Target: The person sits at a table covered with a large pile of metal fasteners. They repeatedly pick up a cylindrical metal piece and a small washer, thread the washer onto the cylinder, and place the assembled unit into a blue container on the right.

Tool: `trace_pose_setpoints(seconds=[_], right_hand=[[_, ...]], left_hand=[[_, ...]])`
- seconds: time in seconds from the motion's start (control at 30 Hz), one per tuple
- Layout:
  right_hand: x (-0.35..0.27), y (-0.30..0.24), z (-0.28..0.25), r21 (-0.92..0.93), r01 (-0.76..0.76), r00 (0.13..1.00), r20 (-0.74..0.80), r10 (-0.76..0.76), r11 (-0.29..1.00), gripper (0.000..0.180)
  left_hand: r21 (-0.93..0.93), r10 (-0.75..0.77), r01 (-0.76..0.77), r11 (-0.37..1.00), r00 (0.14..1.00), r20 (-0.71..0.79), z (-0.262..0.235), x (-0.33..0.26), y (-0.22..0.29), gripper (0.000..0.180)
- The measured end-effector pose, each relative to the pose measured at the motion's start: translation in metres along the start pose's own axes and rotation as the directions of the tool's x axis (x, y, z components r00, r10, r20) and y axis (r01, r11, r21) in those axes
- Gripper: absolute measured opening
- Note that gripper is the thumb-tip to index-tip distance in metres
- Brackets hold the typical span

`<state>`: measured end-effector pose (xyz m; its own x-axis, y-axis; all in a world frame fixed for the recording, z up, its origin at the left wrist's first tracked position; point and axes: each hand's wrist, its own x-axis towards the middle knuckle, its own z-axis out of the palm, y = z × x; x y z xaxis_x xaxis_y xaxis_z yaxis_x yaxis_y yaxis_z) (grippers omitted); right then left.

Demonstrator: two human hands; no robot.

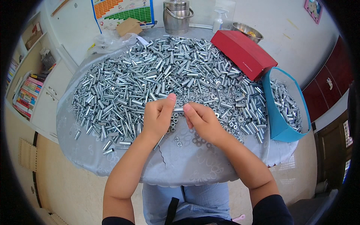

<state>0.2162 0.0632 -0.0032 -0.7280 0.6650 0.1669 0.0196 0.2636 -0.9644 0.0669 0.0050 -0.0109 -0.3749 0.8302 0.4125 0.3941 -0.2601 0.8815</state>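
Over the near part of the pile, my two hands meet at a short silvery metal sleeve point(178, 110), held level between them. My left hand point(155, 115) is closed round its left end, thumb pointing up. At the other end, my right hand point(203, 122) pinches it between thumb and fingers. Whether a bolt runs inside it is hidden by the fingers. Behind and to the left spreads a big heap of metal sleeves and bolts point(123, 86). Loose nuts and washers point(227, 112) lie to the right of my right hand, and a few nuts point(178, 142) lie below the hands.
A grey patterned cloth point(198, 167) covers the round table. At right stands a blue fabric bin point(279, 123) full of metal pieces, beside a red box point(243, 52). Toward the back are a metal pail point(176, 18), a spray bottle point(218, 22), a bowl point(255, 32) and plastic bags point(114, 42).
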Motion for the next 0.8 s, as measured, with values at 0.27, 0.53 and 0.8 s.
trace_pose_setpoints(seconds=[0.27,0.53,0.8], right_hand=[[-0.0027,-0.0024,-0.0014,-0.507,0.348,0.906,-0.036,-0.422,0.789,0.021],[-0.0031,-0.0016,-0.0024,-0.504,0.415,0.881,0.014,-0.473,0.757,0.021],[-0.0044,-0.0041,-0.0013,-0.259,0.282,0.959,0.048,-0.28,0.924,0.024]], left_hand=[[-0.134,-0.196,0.199,0.971,0.98,0.036,0.0042,0.0029,-0.0013,0.058],[-0.105,-0.161,0.172,0.98,0.982,0.102,0.0032,0.002,-0.0024,0.055],[-0.071,0.052,-0.051,0.996,0.999,0.004,0.0033,-0.0011,-0.0006,0.051]])
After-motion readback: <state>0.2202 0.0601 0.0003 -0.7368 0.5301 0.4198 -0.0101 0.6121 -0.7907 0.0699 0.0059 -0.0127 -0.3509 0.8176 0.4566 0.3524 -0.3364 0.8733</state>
